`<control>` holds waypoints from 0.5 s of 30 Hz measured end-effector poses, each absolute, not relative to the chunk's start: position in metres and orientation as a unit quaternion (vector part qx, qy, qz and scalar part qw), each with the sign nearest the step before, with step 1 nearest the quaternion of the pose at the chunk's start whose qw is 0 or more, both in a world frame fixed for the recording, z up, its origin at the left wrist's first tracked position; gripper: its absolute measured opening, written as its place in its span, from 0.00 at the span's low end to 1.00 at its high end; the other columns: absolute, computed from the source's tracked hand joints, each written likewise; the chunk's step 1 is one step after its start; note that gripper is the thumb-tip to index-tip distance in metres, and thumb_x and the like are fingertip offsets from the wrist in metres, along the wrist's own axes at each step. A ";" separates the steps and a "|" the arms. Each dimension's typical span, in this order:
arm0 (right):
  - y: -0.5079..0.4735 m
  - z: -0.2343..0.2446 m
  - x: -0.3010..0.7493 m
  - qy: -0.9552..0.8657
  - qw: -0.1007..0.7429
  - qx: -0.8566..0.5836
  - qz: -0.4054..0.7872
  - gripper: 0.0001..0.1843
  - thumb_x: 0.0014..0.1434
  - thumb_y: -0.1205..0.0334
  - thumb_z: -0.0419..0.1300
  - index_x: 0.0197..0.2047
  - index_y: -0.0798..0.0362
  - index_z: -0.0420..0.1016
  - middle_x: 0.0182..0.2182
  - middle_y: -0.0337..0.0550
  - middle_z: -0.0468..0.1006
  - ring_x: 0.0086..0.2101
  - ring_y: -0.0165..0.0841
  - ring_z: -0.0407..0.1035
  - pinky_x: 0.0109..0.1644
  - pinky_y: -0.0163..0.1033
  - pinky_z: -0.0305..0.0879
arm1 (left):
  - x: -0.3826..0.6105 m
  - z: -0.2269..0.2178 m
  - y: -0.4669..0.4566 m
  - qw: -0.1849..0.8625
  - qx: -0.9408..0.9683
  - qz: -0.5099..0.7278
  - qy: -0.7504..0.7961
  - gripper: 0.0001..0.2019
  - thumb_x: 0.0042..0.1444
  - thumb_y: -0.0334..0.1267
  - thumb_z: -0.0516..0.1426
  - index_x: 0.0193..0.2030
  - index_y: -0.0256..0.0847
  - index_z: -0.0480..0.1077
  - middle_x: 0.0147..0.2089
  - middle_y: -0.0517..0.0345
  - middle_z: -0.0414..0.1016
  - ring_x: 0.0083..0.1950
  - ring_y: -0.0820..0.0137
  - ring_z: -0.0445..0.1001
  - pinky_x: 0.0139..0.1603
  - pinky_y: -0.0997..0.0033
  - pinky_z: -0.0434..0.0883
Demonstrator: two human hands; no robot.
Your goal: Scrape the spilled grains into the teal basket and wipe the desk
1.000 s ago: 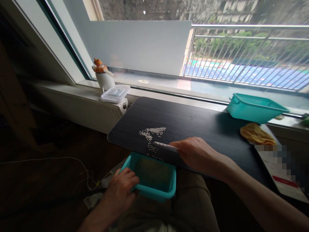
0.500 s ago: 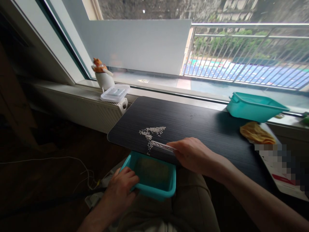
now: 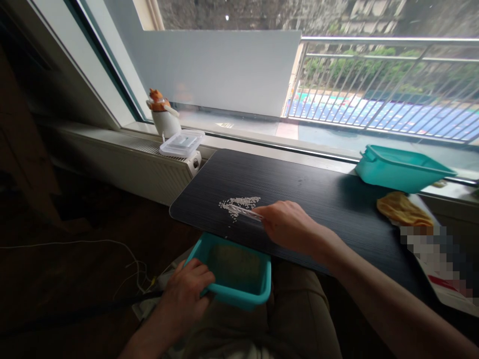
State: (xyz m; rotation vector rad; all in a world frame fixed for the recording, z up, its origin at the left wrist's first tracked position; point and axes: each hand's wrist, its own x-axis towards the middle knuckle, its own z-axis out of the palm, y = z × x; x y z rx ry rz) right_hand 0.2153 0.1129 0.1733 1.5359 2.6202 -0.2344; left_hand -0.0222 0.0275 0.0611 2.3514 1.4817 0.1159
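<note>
My left hand [image 3: 192, 281] grips the near left side of a teal plastic tub [image 3: 245, 296], fingers curled over its rim. The tub sits at my lap, just under the table's near edge; a pale layer [image 3: 235, 262] covers its shaded bottom, too dim to name. My right hand [image 3: 286, 222] is closed round a thin white slotted strip [image 3: 247, 213]. The strip's far end lies among a patch of small white grains [image 3: 246, 201] on the dark tabletop [image 3: 295, 187]. A few stray grains lie close to the table edge above the tub.
A second teal tub [image 3: 404, 172] stands at the back right by the window. In front of it lies a yellow cloth [image 3: 402, 209]. On the left, a clear plastic lid [image 3: 182, 143] and a white pot [image 3: 164, 123] rest by the radiator [image 3: 149, 172].
My right hand has moved the strip away from the near table edge, up into the grain patch. Fewer grains lie near that edge. My left hand keeps its hold on the tub.
</note>
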 end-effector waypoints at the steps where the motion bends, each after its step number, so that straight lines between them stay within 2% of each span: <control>1: 0.119 0.171 0.214 0.859 0.048 0.505 -0.070 0.15 0.58 0.70 0.49 0.41 0.49 0.75 0.32 0.45 0.81 0.33 0.36 0.75 0.28 0.37 0.48 | -0.023 0.060 0.027 0.174 0.834 0.047 0.521 0.10 0.43 0.22 0.55 0.27 0.41 0.71 0.31 0.60 0.74 0.41 0.63 0.70 0.43 0.61 0.62; 4: 0.127 0.166 0.208 0.861 0.059 0.501 -0.070 0.14 0.58 0.70 0.49 0.38 0.50 0.76 0.32 0.45 0.81 0.34 0.37 0.75 0.29 0.36 0.50 | -0.025 0.058 0.026 0.166 0.836 0.066 0.518 0.11 0.42 0.21 0.55 0.27 0.41 0.71 0.31 0.60 0.75 0.41 0.63 0.70 0.43 0.61 0.62; 9: 0.118 0.167 0.204 0.869 0.063 0.483 -0.088 0.18 0.59 0.70 0.48 0.45 0.49 0.76 0.35 0.46 0.82 0.36 0.37 0.75 0.31 0.35 0.55 | -0.028 0.057 0.025 0.170 0.831 0.069 0.525 0.09 0.43 0.23 0.55 0.27 0.42 0.71 0.31 0.60 0.74 0.41 0.63 0.69 0.43 0.61 0.61; 15: 0.124 0.168 0.200 0.869 0.052 0.485 -0.084 0.16 0.58 0.70 0.49 0.41 0.50 0.76 0.33 0.46 0.81 0.35 0.38 0.75 0.29 0.36 0.53 | -0.028 0.059 0.029 0.182 0.826 0.051 0.531 0.10 0.42 0.22 0.54 0.27 0.41 0.71 0.31 0.60 0.74 0.41 0.63 0.69 0.44 0.61 0.61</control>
